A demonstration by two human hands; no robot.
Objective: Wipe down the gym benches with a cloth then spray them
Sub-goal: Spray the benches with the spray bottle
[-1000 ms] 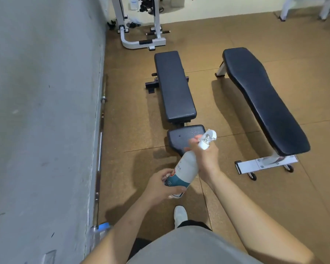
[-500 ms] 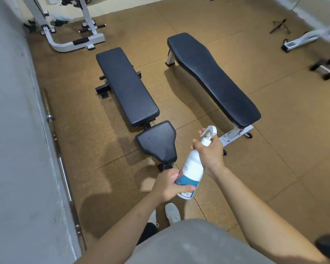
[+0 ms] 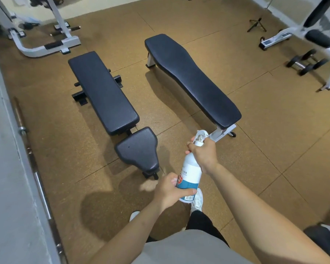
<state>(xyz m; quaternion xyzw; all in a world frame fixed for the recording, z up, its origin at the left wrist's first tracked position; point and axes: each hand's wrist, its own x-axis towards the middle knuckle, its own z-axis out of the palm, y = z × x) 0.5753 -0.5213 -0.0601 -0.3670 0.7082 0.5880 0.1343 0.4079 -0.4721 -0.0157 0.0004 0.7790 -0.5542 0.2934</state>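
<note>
Both hands hold a white plastic spray bottle (image 3: 191, 169) with a teal label: left hand (image 3: 169, 191) closed around its base, right hand (image 3: 204, 152) gripping the neck (nozzle tilted far). Two black padded benches (image 3: 103, 92) (image 3: 191, 78) stand beyond on the brown floor (image 3: 265, 130).

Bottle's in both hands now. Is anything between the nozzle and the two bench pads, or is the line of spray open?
Nothing visible blocks it. The spray bottle is held by the left hand and right hand, with only bare floor between it and the left bench and right bench.

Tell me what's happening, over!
Left hand grips spray bottle base, right hand at its nozzle. Both benches ahead, unsprayed so far. No cloth seen. Nothing blocking.
</note>
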